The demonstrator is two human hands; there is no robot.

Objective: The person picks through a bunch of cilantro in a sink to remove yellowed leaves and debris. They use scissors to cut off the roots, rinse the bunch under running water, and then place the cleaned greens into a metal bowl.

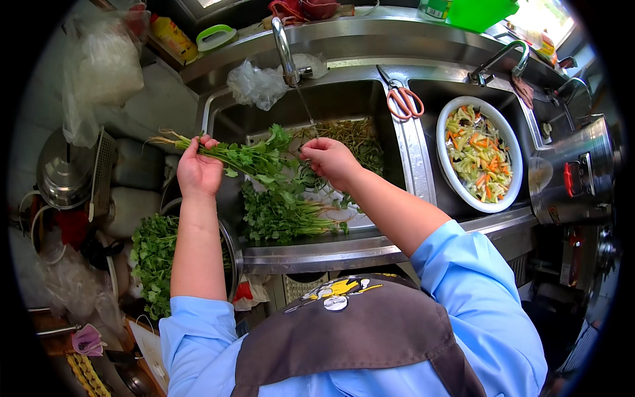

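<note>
My left hand [201, 166] grips a bunch of fresh coriander [248, 156] by its stems, above the left sink basin [230, 186]. The pale roots stick out to the left, and the leaves spread to the right. My right hand [330, 161] is at the leafy end, thumb and fingertips pinched on what looks like a thin sprig. A thin stream of water [305, 105] falls from the faucet [284, 52] just behind that hand. More coriander [278, 216] lies below both hands in the basin, roots to the right. Darker, wilted-looking stems [359, 141] lie at the basin's back right.
Orange-handled scissors [404, 101] rest on the divider between basins. A white colander [443, 164] of cut vegetables stands in the right basin, beside a steel pot [560, 173]. A metal bowl [235, 248] with coriander leaves [154, 258] is beside my left forearm. Crumpled plastic [258, 84] sits by the faucet.
</note>
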